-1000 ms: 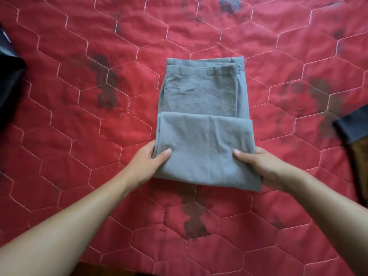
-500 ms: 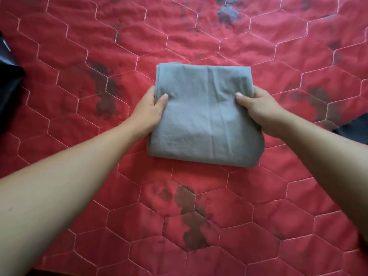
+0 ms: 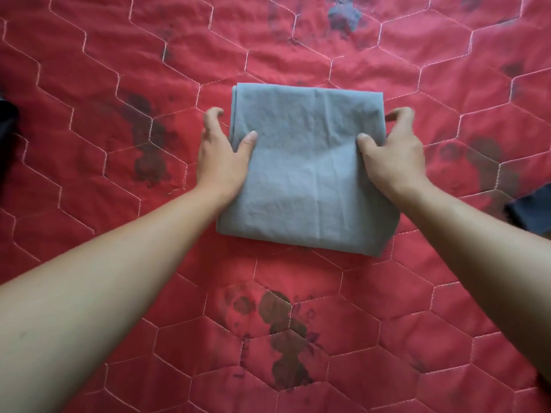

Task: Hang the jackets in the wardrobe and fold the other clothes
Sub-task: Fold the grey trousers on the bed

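A grey garment (image 3: 310, 180) lies folded into a thick rectangle on the red quilted bedcover (image 3: 119, 70). My left hand (image 3: 220, 162) is at its left edge, thumb resting on top and fingers loosely curled on the quilt beside the cloth. My right hand (image 3: 393, 156) mirrors it at the right edge: thumb on the cloth, fingers bent just outside the edge. Neither hand's fingers reach under the fabric.
A dark blue garment (image 3: 533, 210) pokes in at the right edge of the view. Something black (image 3: 6, 126) shows at the far left edge. The quilt carries dark printed patches and white hexagon stitching.
Both hands folded the near half of the grey garment away over the far half and laid it down. Their fingers have since slid out from under the edges, leaving only the thumbs on top.
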Demonstrator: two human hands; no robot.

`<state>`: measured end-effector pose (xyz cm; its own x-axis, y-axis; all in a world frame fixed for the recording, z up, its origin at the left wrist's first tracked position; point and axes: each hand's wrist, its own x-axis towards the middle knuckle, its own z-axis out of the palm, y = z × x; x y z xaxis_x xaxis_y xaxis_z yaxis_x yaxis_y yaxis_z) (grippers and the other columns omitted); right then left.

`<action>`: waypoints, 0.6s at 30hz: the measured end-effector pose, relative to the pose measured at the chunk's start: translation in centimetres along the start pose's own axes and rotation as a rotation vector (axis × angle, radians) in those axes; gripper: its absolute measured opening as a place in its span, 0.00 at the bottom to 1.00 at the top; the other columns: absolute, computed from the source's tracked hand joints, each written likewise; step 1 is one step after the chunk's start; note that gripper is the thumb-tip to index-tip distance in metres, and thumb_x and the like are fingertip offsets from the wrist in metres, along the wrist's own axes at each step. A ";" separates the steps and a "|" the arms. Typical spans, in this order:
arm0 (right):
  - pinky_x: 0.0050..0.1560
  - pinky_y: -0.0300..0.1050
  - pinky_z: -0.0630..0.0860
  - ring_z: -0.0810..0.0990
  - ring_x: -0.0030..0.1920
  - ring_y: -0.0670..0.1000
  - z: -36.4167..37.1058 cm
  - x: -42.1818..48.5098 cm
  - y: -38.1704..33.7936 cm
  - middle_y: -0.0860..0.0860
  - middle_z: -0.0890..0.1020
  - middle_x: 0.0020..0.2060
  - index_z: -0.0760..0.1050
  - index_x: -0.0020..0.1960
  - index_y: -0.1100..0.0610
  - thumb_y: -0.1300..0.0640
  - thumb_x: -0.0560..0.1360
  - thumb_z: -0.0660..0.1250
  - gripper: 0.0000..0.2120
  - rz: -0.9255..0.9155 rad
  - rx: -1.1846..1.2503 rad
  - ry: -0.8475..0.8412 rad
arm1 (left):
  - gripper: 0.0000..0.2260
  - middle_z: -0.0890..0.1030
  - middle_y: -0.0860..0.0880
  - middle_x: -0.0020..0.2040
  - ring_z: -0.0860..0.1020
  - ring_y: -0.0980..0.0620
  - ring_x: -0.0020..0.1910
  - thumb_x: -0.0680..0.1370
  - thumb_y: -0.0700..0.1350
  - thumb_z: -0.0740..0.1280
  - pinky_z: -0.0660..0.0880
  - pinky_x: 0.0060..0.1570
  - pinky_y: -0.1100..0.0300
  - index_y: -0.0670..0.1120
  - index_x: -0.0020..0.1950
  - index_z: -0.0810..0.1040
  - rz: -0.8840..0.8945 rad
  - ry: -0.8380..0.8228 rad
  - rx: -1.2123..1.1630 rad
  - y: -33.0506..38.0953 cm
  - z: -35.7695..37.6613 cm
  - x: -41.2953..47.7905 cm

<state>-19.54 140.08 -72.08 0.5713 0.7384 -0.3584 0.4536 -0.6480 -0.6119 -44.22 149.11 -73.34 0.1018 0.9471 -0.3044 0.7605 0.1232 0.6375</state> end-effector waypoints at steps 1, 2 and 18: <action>0.58 0.52 0.71 0.75 0.61 0.57 0.1 -0.6 -0.4 0.51 0.76 0.57 0.63 0.73 0.54 0.50 0.77 0.65 0.27 -0.060 -0.087 0.078 | 0.31 0.69 0.43 0.70 0.70 0.44 0.68 0.79 0.56 0.68 0.67 0.67 0.53 0.49 0.77 0.60 0.070 0.078 0.055 0.3 0.0 -0.3; 0.65 0.57 0.69 0.70 0.68 0.59 0.4 -1.4 -0.7 0.55 0.72 0.66 0.61 0.76 0.54 0.49 0.77 0.65 0.31 -0.168 -0.197 0.142 | 0.34 0.64 0.40 0.74 0.65 0.42 0.74 0.79 0.56 0.67 0.63 0.73 0.50 0.48 0.80 0.57 0.189 0.140 0.151 0.5 0.0 -0.8; 0.78 0.70 0.44 0.43 0.82 0.64 3.5 -4.3 3.2 0.63 0.46 0.82 0.52 0.83 0.56 0.31 0.79 0.53 0.42 -0.555 -0.722 -0.071 | 0.34 0.40 0.43 0.83 0.37 0.43 0.81 0.80 0.65 0.55 0.42 0.78 0.37 0.57 0.83 0.48 0.473 -0.164 0.633 -2.5 2.6 -4.5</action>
<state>-22.98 135.47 -74.98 0.1113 0.9732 -0.2014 0.9820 -0.1388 -0.1284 -44.91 143.79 -75.41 0.5588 0.7957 -0.2339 0.8277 -0.5174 0.2173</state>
